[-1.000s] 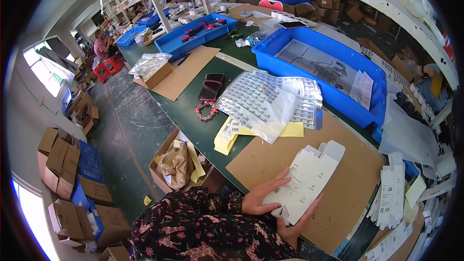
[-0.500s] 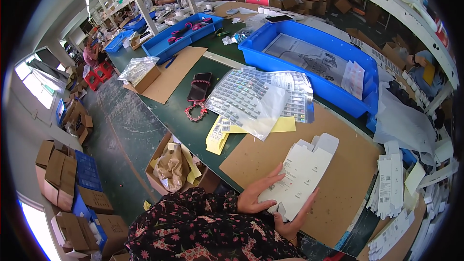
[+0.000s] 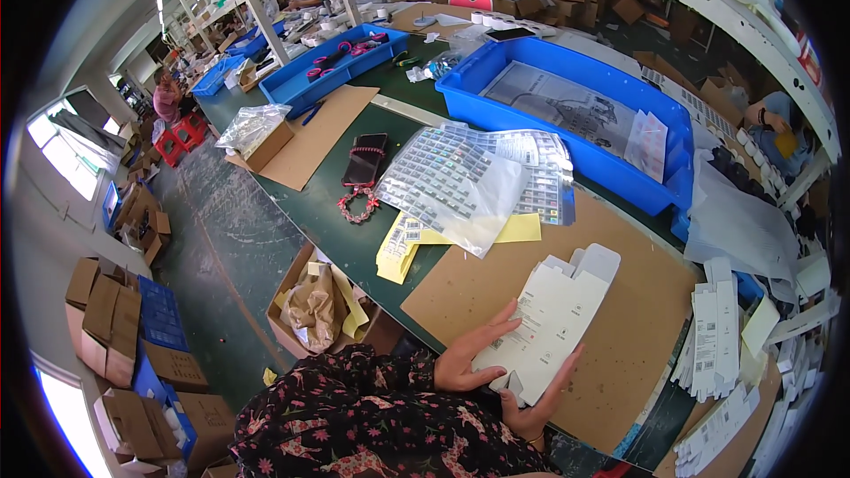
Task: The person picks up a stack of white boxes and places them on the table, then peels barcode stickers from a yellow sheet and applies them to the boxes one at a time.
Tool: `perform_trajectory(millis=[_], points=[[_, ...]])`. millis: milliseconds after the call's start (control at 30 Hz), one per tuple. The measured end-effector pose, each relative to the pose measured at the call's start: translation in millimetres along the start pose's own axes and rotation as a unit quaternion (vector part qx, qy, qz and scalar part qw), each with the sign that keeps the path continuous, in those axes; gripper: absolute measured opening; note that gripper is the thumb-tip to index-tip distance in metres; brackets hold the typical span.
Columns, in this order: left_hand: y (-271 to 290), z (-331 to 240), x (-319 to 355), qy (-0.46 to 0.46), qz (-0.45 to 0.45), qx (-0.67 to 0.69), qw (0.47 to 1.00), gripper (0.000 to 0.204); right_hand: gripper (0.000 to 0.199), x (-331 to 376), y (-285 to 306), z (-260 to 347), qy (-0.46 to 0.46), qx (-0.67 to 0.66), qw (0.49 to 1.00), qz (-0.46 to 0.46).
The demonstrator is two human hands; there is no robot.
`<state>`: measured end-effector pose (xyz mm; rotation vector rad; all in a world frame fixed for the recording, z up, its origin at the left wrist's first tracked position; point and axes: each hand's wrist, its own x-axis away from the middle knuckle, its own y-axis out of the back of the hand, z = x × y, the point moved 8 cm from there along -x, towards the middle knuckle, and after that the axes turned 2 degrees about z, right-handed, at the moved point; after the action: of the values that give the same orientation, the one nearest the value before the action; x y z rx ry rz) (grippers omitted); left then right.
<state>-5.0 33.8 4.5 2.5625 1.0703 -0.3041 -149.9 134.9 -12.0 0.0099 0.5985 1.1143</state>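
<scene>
Between my two hands lies a flattened white carton (image 3: 553, 314) with small print, its end flaps pointing away from me. It rests at a slant over a brown cardboard sheet (image 3: 637, 336). My left hand (image 3: 474, 354) holds its left edge, fingers along the side and thumb near the bottom flap. My right hand (image 3: 538, 403) closes on the lower right edge, with its thumb by the same flap. Just beyond the carton are yellow label sheets (image 3: 398, 257) and a clear-backed sheet of small stickers (image 3: 452, 181).
A large blue tray (image 3: 567, 93) stands at the back right, a smaller blue tray (image 3: 332, 71) with pink-handled scissors at the back left. A dark phone (image 3: 365, 159) with a beaded strap lies left of the stickers. More flattened white cartons (image 3: 713, 336) are stacked at right.
My hands and the white carton stay in place. At the far right, another person's hand and the yellowish thing by it have shifted slightly.
</scene>
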Motion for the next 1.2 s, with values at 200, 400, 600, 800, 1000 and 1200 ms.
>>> perform_trajectory(millis=[200, 400, 600, 800, 1000, 1200], points=[[-1.1, -0.4, -0.5, -0.002, 0.004, 0.002, 1.000, 0.074, 0.118, 0.0, 0.7, 1.0, 0.005, 0.018, 1.000, 0.001], [-0.5, -1.5, -0.8, -0.001, -0.001, 0.007, 1.000, 0.074, 0.118, -0.2, 1.0, 1.2, 0.002, 0.024, 1.000, 0.003], [-0.2, -2.6, -0.6, -0.001, -0.002, 0.005, 1.000, 0.074, 0.118, 0.0, 0.1, 0.1, -0.003, 0.001, 1.000, 0.002], [-0.8, -2.3, -1.6, -0.012, 0.013, -0.009, 1.000, 0.075, 0.118, -0.3, 0.2, 0.0, -0.005, -0.003, 1.000, 0.000], [-0.5, -2.3, -1.0, -0.009, 0.007, -0.008, 1.000, 0.075, 0.118, -0.6, 0.8, 1.2, -0.003, 0.011, 1.000, 0.005], [-0.5, -1.4, -0.4, -0.010, 0.009, -0.006, 1.000, 0.075, 0.118, 2.1, 0.5, -1.3, -0.004, 0.019, 1.000, 0.008]])
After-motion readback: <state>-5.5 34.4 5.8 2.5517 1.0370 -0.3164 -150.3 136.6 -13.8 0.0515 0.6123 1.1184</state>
